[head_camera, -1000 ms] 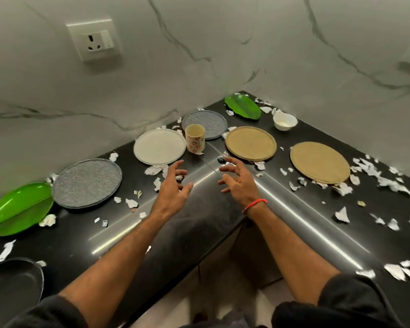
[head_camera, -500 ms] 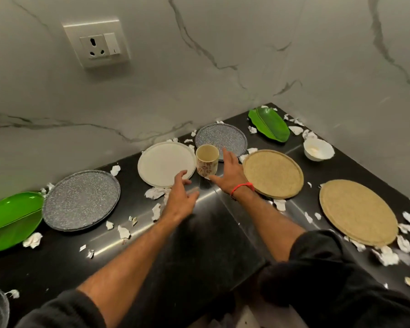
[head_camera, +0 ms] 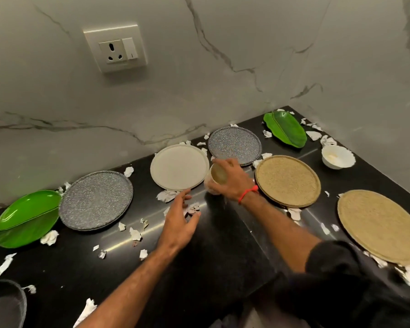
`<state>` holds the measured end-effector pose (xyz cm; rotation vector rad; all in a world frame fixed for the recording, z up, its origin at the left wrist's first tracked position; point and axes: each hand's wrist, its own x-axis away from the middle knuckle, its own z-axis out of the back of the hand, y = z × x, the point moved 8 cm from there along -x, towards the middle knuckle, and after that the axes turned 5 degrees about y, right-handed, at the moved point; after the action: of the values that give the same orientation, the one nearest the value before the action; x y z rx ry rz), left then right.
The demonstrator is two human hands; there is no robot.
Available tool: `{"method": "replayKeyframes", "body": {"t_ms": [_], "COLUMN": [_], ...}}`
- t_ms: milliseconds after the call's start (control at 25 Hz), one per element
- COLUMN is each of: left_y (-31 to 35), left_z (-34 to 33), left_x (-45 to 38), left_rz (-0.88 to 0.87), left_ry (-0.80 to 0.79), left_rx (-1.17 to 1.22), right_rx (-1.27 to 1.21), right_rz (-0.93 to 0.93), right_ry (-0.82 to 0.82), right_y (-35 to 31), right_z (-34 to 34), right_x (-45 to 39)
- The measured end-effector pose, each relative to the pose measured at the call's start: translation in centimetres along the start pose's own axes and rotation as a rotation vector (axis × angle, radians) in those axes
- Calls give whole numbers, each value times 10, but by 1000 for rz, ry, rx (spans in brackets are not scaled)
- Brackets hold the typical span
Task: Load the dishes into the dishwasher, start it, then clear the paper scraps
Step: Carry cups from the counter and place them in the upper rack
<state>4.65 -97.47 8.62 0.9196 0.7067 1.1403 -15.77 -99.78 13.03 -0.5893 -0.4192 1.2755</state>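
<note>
My right hand (head_camera: 232, 179) grips a small cream cup (head_camera: 217, 177) and holds it tilted just above the black counter (head_camera: 223, 245), between the white plate (head_camera: 179, 167) and a tan plate (head_camera: 288, 181). My left hand (head_camera: 180, 222) hovers open over paper scraps (head_camera: 192, 208) in front of the white plate. Two grey speckled plates (head_camera: 96, 200) (head_camera: 234, 146), two green leaf-shaped dishes (head_camera: 26, 217) (head_camera: 285, 132), a second tan plate (head_camera: 380, 223) and a white bowl (head_camera: 337, 156) lie on the counter.
Torn white paper scraps (head_camera: 135, 234) are scattered all over the L-shaped counter. A dark pan (head_camera: 4, 304) sits at the lower left edge. Marble walls close the back and right, with a wall socket (head_camera: 115, 47) above the plates.
My right hand has closed round the cup and lifted and tilted it. My left hand stays open near the white plate. The camera has moved closer to the counter.
</note>
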Motion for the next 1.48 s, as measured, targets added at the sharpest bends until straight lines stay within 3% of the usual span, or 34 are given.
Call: {"method": "replayKeyframes", "body": {"t_ms": [120,240,440,520,720,1080,1200,1320,1480], "left_y": [27,59,84,94,112,113,110,115,120], "left_z": [-23,-56,-103,-124,-181,-257,-275,-292,-332], "left_x": [16,61,163,205,327,593,676,740,802], "left_rz": [-139,-308,-380,-425,-601,-842,-1035,-1154,-1074], "left_ry": [-145,-383,-674,-802,-1135,-1729,-1798,-1698,-1675], "left_rx": [-20,131,312,328,256,103,11,-133,-282], "right_rx": [-95,-149,-421,-423,-300,-428,-461,-548,-773], "right_rz": [12,-81,-237,-313,-593,-1025,-1114,-1180,-1173], "right_ry": [75,161,260,309,554,1065,1202,1254,1265], "right_y": [-11,-8,20,31,53,58,60,71,105], "right_z": [9,19,55,61,52,14,1,-11,-27], "right_x": [84,167,310,372,524,807,891,957,1026]}}
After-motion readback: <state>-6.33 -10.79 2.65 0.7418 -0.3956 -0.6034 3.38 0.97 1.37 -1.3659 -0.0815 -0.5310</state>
